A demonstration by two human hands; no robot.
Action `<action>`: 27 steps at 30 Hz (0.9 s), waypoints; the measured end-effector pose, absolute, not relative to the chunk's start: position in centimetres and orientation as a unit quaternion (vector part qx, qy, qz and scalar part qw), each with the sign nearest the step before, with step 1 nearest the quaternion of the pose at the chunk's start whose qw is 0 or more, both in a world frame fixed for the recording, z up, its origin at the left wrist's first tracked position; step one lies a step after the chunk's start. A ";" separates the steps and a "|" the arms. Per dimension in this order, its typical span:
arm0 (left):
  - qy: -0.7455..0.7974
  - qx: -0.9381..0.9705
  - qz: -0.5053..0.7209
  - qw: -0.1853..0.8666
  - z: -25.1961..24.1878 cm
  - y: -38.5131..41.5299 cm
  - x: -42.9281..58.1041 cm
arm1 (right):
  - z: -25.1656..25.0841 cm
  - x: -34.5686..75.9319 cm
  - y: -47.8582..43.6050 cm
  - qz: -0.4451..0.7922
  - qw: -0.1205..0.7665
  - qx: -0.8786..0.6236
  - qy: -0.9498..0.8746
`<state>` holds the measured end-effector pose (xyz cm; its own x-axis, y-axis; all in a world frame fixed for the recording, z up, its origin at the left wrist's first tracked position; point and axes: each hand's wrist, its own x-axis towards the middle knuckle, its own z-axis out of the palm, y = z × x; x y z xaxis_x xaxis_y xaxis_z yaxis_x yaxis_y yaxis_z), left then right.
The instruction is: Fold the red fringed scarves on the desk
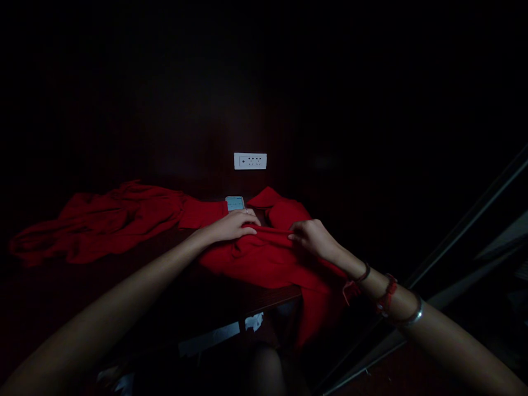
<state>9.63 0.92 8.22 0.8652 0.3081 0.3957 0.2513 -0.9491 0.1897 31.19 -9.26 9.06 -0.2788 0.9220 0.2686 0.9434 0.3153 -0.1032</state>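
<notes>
A red cloth (264, 258) lies bunched on a dark wooden table, part of it hanging over the front right edge. My left hand (236, 224) has its thumb and fingers closed on a folded ridge of this cloth. At the other end of the ridge, my right hand (314, 237) pinches the same fabric. Between the two hands the fold runs fairly straight. Just beyond my left hand lies a phone (235, 203) with a lit screen, its lower part hidden by the hand and cloth.
More crumpled red cloth (119, 217) spreads over the left of the table (264, 301). A white wall socket (250, 161) sits on the dark wall behind. Below the table edge hang pale strips (253, 321). A knee (267, 371) shows underneath. Much of the scene is dark.
</notes>
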 end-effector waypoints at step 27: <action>0.198 0.922 0.265 0.201 10.7 2.8 10.2 | 16.6 36.3 -9.4 0.101 0.137 -0.594 -0.786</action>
